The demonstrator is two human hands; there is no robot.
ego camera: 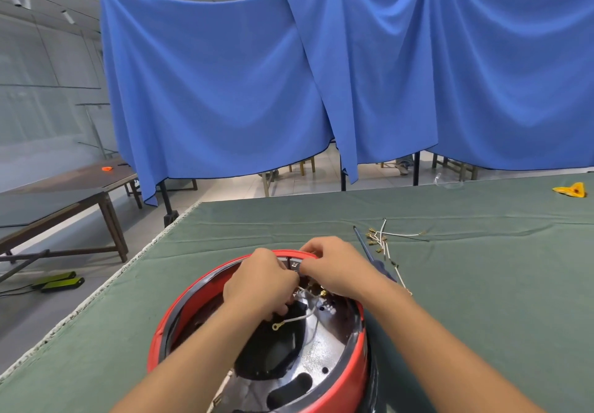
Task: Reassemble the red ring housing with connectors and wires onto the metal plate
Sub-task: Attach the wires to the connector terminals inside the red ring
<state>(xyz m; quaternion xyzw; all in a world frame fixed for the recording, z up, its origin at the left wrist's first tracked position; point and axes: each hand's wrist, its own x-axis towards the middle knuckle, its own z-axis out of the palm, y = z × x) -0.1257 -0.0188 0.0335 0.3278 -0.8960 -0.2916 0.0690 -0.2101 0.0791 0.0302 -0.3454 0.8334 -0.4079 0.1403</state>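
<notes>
Red ring housing sits on the green cloth-covered table near its front edge, w/ the shiny metal plate seen inside it (only the head view here). Left hand has fingers curled, pinching a white wire that ends in a brass ring terminal, while right hand pinches something small at the far inner rim, prob. a connector, can't tell exactly. Looks mid-way: some wires are in, but a loose bundle of wires w/ brass connectors and a blue screwdriver lie to the right, so more hookup is likely left.
</notes>
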